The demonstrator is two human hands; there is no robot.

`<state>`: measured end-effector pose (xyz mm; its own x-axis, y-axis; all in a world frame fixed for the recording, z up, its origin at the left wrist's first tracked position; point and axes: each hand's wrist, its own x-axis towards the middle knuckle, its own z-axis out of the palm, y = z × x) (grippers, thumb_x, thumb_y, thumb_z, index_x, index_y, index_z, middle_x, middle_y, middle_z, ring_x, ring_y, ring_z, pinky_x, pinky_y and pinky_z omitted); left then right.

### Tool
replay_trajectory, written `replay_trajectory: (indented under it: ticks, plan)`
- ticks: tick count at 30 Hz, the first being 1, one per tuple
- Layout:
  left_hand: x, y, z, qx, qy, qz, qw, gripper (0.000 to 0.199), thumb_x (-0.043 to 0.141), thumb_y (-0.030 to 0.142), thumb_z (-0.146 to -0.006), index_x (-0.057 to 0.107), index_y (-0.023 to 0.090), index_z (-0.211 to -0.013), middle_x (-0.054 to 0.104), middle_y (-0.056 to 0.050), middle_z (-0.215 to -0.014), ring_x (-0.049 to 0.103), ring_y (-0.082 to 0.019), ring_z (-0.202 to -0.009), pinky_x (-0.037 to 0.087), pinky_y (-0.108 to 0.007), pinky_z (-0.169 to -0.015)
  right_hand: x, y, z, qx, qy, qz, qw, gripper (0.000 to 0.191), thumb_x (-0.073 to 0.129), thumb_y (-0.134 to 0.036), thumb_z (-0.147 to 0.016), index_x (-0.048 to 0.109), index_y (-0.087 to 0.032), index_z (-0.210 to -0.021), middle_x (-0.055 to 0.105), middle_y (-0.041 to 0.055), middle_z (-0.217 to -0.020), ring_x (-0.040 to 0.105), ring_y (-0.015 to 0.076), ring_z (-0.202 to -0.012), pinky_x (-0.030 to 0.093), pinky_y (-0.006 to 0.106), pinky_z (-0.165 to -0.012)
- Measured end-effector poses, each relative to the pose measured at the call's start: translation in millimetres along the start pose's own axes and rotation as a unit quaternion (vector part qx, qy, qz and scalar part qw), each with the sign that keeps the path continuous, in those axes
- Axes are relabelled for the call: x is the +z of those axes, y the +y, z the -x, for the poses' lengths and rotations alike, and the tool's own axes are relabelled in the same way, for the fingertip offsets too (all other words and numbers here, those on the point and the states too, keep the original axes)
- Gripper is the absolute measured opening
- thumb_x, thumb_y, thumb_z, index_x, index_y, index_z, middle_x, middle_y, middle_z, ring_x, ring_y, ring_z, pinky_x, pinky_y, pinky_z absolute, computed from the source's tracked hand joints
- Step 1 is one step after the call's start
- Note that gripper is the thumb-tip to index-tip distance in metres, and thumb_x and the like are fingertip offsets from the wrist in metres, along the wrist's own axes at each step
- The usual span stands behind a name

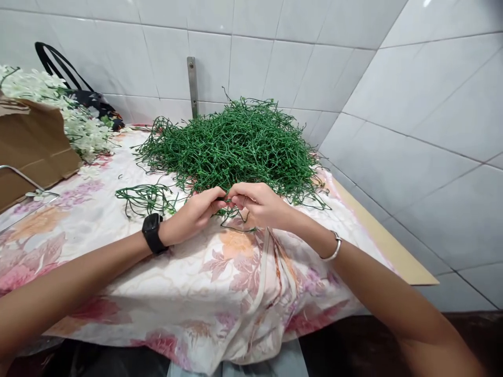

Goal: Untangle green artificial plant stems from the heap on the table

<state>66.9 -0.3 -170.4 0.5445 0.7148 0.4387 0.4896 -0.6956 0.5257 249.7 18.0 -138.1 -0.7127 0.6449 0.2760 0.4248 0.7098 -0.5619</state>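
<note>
At the far left, a brown cardboard box [33, 141] lies on the tabletop [90, 220], which is covered by a cloth with a flower print. Behind the box there is a bunch of white artificial flowers [66, 112], and a dark bag [88, 102] leans on the tiled wall. A thin metal wire frame [23, 180] is in front of the box.

More to the middle, a small bundle of green stems [145, 199] lies alone on the cloth, just beside the left hand [196, 212]. This hand has a black watch [151, 233] on the wrist. Its fingers are closed narrow and pinch one green stem [236, 217], which rests low on the cloth between both hands, at the front edge of the big pile of green stems [231, 144]. The right hand [261, 204], with a silver bracelet [334, 248] on its wrist, pinches the same stem from the other side; the fingertips of the two hands almost touch.

At the right, the bare wooden edge [387, 243] of the tabletop runs near the tiled wall.
</note>
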Motion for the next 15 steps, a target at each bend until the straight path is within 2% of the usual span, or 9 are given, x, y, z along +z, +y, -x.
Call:
replay_trajectory:
  ticks: [2,6,11,15]
  plan:
    - [-4.3,2,0,-0.014,-0.01,0.057,0.998,0.015,0.035,0.025,-0.087,0.046,0.015,-0.085,0.043,0.002,-0.067,0.039,-0.008,-0.059,0.03,-0.02,-0.055,-2,1,-1,0.013,-0.018,-0.116,0.993,0.014,0.041,-0.014,-0.083,0.052,-0.011,-0.075,0.052,-0.0004,-0.067,0.044,0.0053,-0.061,0.035,0.019,-0.059]
    - [-10.3,6,3,-0.023,-0.007,0.172,0.985,0.016,0.04,0.028,-0.086,0.05,0.015,-0.082,0.044,0.001,-0.069,0.04,-0.008,-0.062,0.031,-0.02,-0.055,-2,3,-1,0.005,-0.043,-0.321,0.946,0.011,0.047,-0.019,-0.082,0.052,-0.011,-0.076,0.051,-0.0008,-0.069,0.045,0.0037,-0.06,0.036,0.018,-0.059]
    - [-13.9,8,4,-0.016,-0.02,0.272,0.962,0.014,0.048,0.028,-0.083,0.053,0.015,-0.08,0.046,0.0,-0.065,0.043,-0.009,-0.061,0.033,-0.02,-0.055,5,12,0,0.019,-0.076,-0.456,0.886,0.009,0.051,-0.019,-0.08,0.053,-0.011,-0.077,0.051,-0.0018,-0.068,0.046,0.0025,-0.059,0.036,0.016,-0.055]
    - [-15.0,5,2,-0.031,-0.065,0.335,0.939,0.012,0.052,0.026,-0.081,0.055,0.014,-0.078,0.048,0.0,-0.064,0.044,-0.008,-0.059,0.035,-0.02,-0.054,10,17,0,0.033,-0.124,-0.537,0.834,0.009,0.056,-0.02,-0.078,0.053,-0.011,-0.077,0.05,-0.0023,-0.065,0.045,0.0027,-0.056,0.035,0.015,-0.05]
